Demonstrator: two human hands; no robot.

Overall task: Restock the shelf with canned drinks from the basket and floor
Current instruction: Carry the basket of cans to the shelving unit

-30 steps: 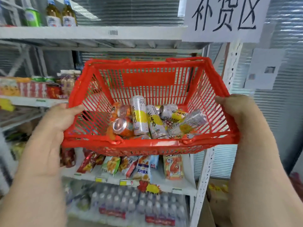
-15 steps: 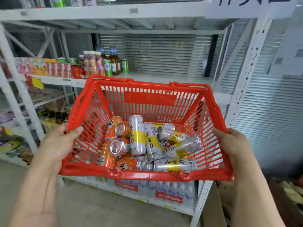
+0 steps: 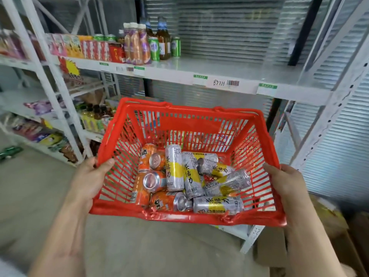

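The left hand (image 3: pixel 90 177) grips the left rim of the red basket (image 3: pixel 199 217), thumb hooked over the edge at lower left of centre; the right hand (image 3: pixel 284 181) clasps the right rim the same way, fingers curled under it. Between them the basket hangs clear of the floor, low in the middle of the frame, just in front of the racking.

The step in hand looks like bringing the load to the shelf (image 3: pixel 229 73). To do it well, I'd keep both rims level so nothing rolls, and park the basket somewhere steady before freeing a hand to lift cans out.

The basket is glossy moulded plastic with slatted walls and a thick lip, stiff enough to carry by the edges. Inside lie orange cans (image 3: pixel 153 181) on the left and slimmer silver-and-yellow cans (image 3: pixel 190 174) to the right, all on their sides in a loose heap, smooth metal cylinders with bright pull-tab tops; they will slide and clink easily. The shelf board across the upper frame is flat pale metal, bare at its right end, with green cans (image 3: pixel 154 48) and bottles (image 3: pixel 136 45) standing upright at upper left of centre.
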